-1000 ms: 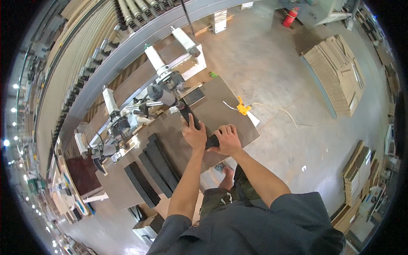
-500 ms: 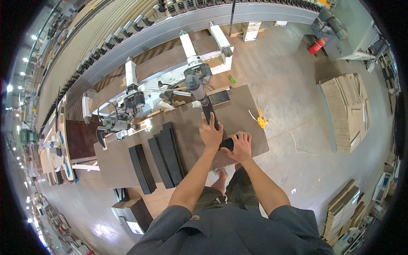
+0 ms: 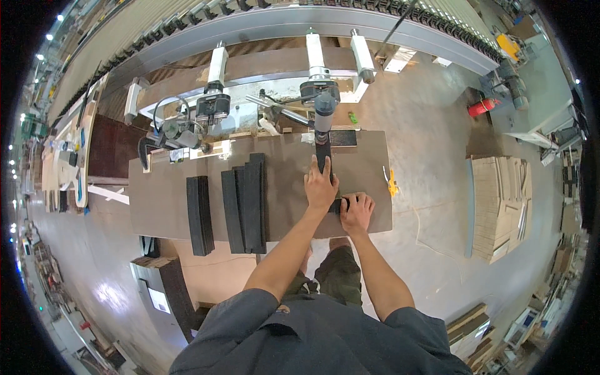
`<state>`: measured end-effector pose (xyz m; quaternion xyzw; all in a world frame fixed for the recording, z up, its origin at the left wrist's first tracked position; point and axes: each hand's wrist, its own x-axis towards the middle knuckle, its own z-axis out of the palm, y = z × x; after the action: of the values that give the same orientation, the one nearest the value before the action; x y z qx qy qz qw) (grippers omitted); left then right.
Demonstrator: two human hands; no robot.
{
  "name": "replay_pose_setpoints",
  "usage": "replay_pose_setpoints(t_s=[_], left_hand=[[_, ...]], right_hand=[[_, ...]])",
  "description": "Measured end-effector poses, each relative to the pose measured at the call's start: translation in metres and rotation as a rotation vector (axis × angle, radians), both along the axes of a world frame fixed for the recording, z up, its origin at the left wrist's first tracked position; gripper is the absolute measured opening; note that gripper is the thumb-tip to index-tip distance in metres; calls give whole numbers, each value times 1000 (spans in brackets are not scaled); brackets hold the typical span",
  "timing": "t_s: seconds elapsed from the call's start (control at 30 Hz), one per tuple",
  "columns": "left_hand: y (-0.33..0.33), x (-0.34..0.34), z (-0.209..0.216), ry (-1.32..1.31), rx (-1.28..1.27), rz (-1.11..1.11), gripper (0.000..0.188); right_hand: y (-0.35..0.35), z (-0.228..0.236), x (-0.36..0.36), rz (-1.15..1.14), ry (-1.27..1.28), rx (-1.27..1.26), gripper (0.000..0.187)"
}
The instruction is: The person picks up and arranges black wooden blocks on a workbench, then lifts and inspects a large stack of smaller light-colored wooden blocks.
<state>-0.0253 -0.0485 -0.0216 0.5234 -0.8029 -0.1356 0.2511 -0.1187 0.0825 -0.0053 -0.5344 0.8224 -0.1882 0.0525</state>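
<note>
My left hand (image 3: 320,189) lies on a dark strip (image 3: 323,152), its index and middle fingers stretched out along it. The far end of that strip sits beneath the upright grey cylinder (image 3: 324,112) of a machine. Beside it, my right hand (image 3: 357,212) closes over a short black piece (image 3: 336,205), part of which is hidden by the fingers. Whether this piece joins the strip, I cannot tell. To the left, several long black strips (image 3: 253,203) lie side by side on the brown board (image 3: 287,181), and another group of black strips (image 3: 200,215) is further left.
White machine arms (image 3: 217,65) with dark clamps reach over the board's far edge. A small dark piece (image 3: 343,138) lies right of the cylinder. A yellow tool (image 3: 392,182) is at the board's right edge. Stacked panels (image 3: 500,206) and a red fire extinguisher (image 3: 483,107) stand right.
My view has turned, so the board looks straighter and the machine sits further right in the picture. Both hands stay on the same dark pieces.
</note>
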Motion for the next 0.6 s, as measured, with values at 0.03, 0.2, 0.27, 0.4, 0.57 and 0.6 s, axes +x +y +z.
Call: replay_pose_setpoints(t_s=[0.03, 0.2, 0.27, 0.4, 0.57, 0.6], left_hand=[[1, 0, 1, -2, 3, -3, 66], [21, 14, 5, 7, 20, 12, 67], [40, 28, 7, 3, 44, 38, 68], [76, 71, 49, 76, 154, -17, 71], [61, 171, 112, 6, 40, 114, 65], [54, 188, 118, -27, 37, 147, 64]], right_hand=[[0, 0, 0, -4, 1, -2, 23], [-1, -2, 4, 4, -27, -2, 25], [-2, -6, 4, 7, -60, -4, 26], [4, -8, -7, -33, -63, 102, 32], [2, -10, -5, -17, -31, 46, 32], [1, -7, -4, -11, -33, 34, 32]])
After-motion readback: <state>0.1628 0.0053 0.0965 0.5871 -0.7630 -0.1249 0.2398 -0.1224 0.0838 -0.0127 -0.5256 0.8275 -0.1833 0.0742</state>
